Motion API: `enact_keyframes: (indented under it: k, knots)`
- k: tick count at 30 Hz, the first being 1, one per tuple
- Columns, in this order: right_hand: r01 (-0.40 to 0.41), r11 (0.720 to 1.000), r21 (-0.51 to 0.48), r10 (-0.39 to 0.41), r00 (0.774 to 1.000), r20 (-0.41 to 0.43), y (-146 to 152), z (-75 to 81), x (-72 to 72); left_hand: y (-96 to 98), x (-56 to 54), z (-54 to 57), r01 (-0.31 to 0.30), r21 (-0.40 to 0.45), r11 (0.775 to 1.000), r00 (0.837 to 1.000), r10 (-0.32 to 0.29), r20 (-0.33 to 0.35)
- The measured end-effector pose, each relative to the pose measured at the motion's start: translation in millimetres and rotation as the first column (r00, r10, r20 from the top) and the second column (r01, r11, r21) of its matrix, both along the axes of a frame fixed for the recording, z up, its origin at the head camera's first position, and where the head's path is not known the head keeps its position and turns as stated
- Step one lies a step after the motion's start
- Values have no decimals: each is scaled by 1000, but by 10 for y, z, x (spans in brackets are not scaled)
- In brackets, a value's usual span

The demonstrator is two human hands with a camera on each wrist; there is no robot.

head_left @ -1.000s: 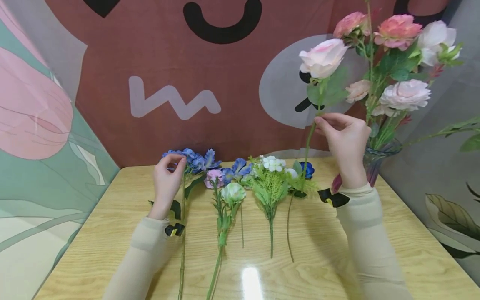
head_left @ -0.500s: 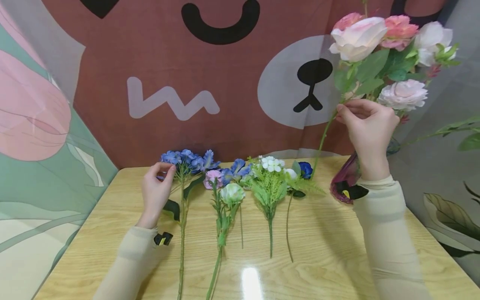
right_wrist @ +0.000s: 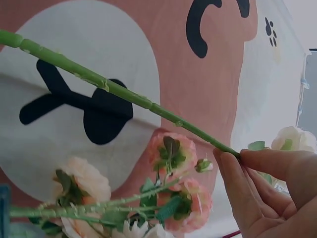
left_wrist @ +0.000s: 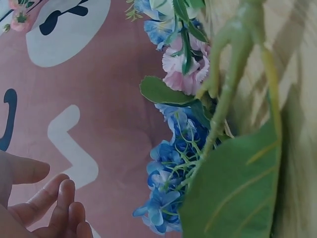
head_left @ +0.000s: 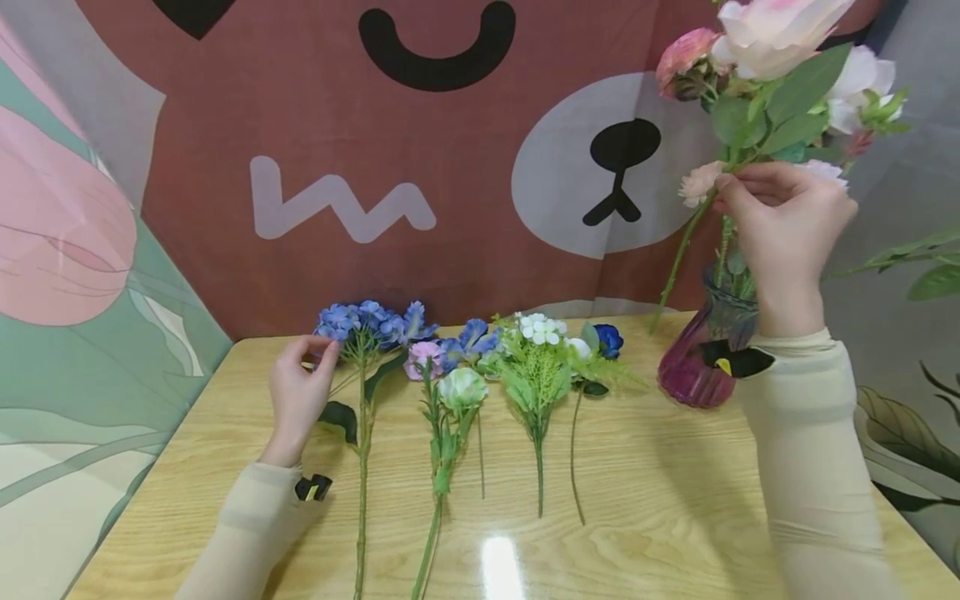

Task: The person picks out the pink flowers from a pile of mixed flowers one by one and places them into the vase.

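Note:
In the head view my right hand pinches the green stem of a pale pink rose between thumb and fingertips. The rose is held up at the right, its stem's lower end hanging left of the glass vase. The right wrist view shows the bare stem slanting up from the fingertips. My left hand holds nothing, its fingers loosely bent beside a blue hydrangea. In the left wrist view its thumb and fingertips stand apart, left of the blue petals.
Coral and white blooms stand in the purple-tinted vase. Across the wooden table lie a pink carnation, a pale green flower, a white-flowered sprig and a dark blue rose. A printed cloth hangs behind.
My right hand has carried the pale pink rose right and upward, over the vase and its flowers. My left hand has drifted left and slightly down, away from the hydrangea.

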State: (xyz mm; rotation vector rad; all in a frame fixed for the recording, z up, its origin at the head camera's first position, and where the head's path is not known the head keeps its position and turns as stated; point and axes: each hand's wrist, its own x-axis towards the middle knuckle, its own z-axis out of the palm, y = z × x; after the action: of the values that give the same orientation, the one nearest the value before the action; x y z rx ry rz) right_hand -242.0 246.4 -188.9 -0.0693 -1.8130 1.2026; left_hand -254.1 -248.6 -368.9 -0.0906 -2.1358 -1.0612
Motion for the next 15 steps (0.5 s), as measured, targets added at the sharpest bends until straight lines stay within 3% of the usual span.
enact_keyframes:
  k: [6,15]
  knots:
    - [54,999,-6,-54,999,2,105,88,26,-80,7,-49,-12,-19,1000,1000,13,12]
    - [216,971,105,-214,976,-33,267,161,34,-214,27,-130,-46,-56,997,999,47,17]
